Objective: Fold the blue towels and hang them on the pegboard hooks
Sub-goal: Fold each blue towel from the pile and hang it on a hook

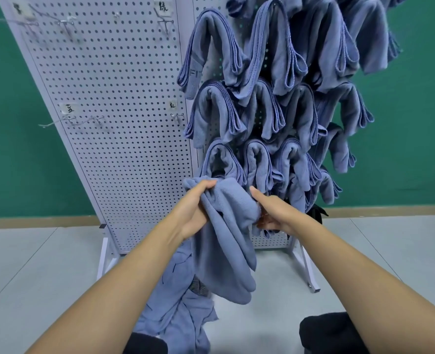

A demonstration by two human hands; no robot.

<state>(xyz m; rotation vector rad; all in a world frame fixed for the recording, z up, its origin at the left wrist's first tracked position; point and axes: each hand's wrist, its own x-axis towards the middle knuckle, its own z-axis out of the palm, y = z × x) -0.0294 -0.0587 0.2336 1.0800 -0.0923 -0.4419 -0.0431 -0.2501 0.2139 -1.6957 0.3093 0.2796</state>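
most of the job looks done: on the pegboard (pixel 114 154) the right panel is crowded with folded towels (pixel 275 103) draped over hooks in several rows. one blue towel (pixel 226 241) hangs bunched between the hands, just in front of the lowest row; the left hand (pixel 196 208) clutches its upper corner and the right hand (pixel 272 210) grips its right edge, fingers buried in the cloth. it seems only partly folded and not yet hung. a pile of loose towels (pixel 175 305) lies on the floor (pixel 364 251) to the near left, so more folding remains; empty hooks (pixel 97 120) wait on the left panel.
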